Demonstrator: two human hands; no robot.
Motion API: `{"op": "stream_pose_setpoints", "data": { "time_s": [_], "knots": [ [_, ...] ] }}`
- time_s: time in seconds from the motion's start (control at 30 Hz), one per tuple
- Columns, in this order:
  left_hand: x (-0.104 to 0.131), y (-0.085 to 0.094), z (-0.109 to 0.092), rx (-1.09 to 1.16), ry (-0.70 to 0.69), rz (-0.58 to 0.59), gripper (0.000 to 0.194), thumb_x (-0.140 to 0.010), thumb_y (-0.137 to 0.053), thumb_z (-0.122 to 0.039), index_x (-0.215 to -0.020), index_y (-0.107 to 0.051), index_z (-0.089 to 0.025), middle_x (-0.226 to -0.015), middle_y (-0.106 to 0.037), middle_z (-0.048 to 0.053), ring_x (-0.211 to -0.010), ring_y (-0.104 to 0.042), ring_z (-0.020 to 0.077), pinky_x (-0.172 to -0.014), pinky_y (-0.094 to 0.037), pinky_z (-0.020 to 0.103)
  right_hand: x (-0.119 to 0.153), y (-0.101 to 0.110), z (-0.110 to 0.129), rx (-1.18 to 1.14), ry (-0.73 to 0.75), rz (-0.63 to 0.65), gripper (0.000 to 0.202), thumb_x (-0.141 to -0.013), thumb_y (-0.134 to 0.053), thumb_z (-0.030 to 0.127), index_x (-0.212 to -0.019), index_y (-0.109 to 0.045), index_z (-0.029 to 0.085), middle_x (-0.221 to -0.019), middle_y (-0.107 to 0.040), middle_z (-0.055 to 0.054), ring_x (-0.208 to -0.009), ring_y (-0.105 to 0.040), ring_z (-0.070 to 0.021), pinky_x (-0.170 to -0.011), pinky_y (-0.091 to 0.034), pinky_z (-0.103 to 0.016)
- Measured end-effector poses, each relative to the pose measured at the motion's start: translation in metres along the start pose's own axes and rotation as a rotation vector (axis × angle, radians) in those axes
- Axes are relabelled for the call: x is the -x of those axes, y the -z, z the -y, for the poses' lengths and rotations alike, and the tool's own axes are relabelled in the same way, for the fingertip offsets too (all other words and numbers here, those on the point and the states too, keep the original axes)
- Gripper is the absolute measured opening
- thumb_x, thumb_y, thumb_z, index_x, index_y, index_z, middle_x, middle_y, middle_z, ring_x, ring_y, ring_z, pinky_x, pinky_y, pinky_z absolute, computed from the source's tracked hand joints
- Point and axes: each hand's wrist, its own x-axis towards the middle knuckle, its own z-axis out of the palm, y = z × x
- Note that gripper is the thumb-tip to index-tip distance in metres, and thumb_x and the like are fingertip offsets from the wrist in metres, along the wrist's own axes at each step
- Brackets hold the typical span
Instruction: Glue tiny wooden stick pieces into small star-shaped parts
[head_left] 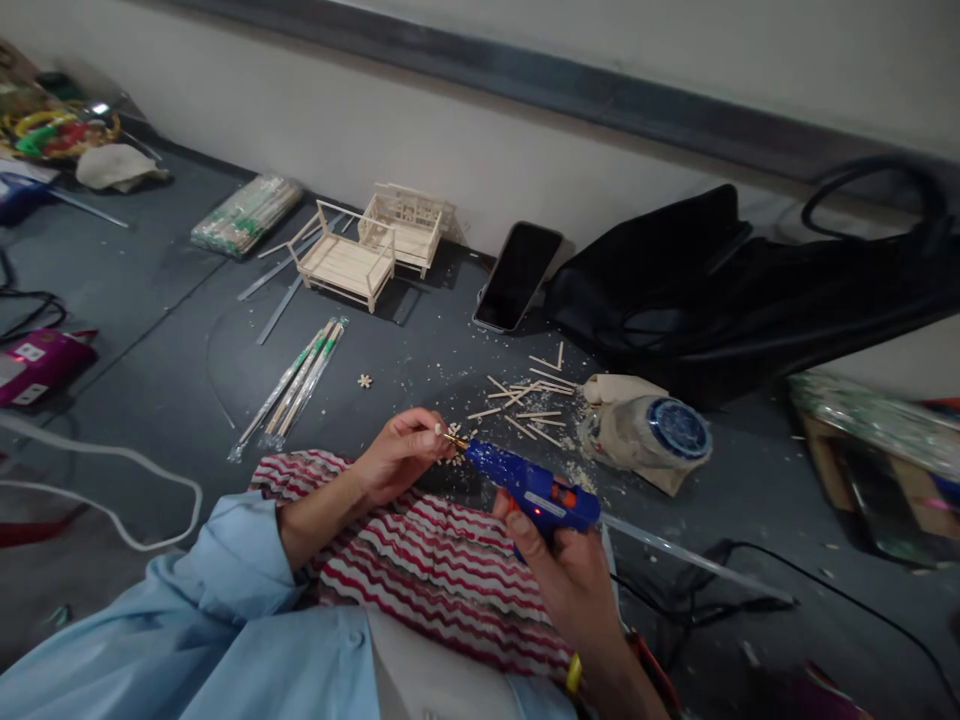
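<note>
My right hand (574, 570) is wrapped round the handle of a blue hot glue gun (502, 470), which has a small red light lit and a clear glue stick (675, 550) trailing from its back. The gun's metal nozzle points left, at the fingertips of my left hand (397, 455). Those fingers are pinched on a tiny pale wooden piece (439, 430), close against the nozzle tip; its exact shape is too small to make out. Below both hands a red-and-white striped cloth (420, 560) covers my lap. Short cut wooden sticks (536, 415) and crumbs lie just beyond the gun.
Miniature stick furniture (345, 265) stands near the wall. Wrapped sticks (296, 385), a small flower-shaped piece (364, 381), a phone (517, 275), a black bag (675, 280) and a jar with a blue lid (649, 435) lie around. A black cord (840, 555) runs at right.
</note>
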Motion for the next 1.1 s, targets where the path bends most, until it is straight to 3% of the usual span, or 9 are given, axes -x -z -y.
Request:
{"op": "stream_pose_setpoints", "data": {
  "time_s": [0.83,1.0,1.1],
  "knots": [
    [0.0010,-0.0013,0.0011,-0.016,0.020,-0.031,0.025,-0.061,-0.089,-0.031,-0.068,-0.070,-0.016,-0.065,-0.059,-0.002,-0.064,-0.055,0.0097,-0.067,-0.043,0.026,0.0012,0.0004,0.0010,0.058,-0.072,-0.039,0.038,-0.087,-0.058,0.055,-0.095,-0.075,0.022,-0.092,-0.078,-0.008,-0.089,-0.071,-0.0282,-0.088,-0.055,-0.041],
    [0.0007,-0.0002,0.0019,-0.008,0.018,-0.026,0.025,-0.060,-0.090,-0.030,-0.070,-0.071,-0.016,-0.063,-0.058,-0.003,-0.062,-0.054,0.0089,-0.066,-0.043,0.025,-0.0003,-0.0002,0.0019,0.041,-0.081,-0.033,0.038,-0.086,-0.059,0.054,-0.092,-0.075,0.021,-0.090,-0.078,-0.007,-0.087,-0.070,-0.0274,-0.086,-0.055,-0.039],
    [0.0005,0.0008,0.0023,-0.010,0.017,-0.035,0.026,-0.061,-0.089,-0.032,-0.070,-0.070,-0.016,-0.065,-0.058,-0.003,-0.063,-0.054,0.0087,-0.068,-0.043,0.026,-0.0011,0.0025,0.0032,-0.063,-0.125,0.020,0.037,-0.086,-0.060,0.054,-0.086,-0.076,0.020,-0.078,-0.075,-0.005,-0.074,-0.068,-0.0230,-0.075,-0.056,-0.034]
  ]
}}
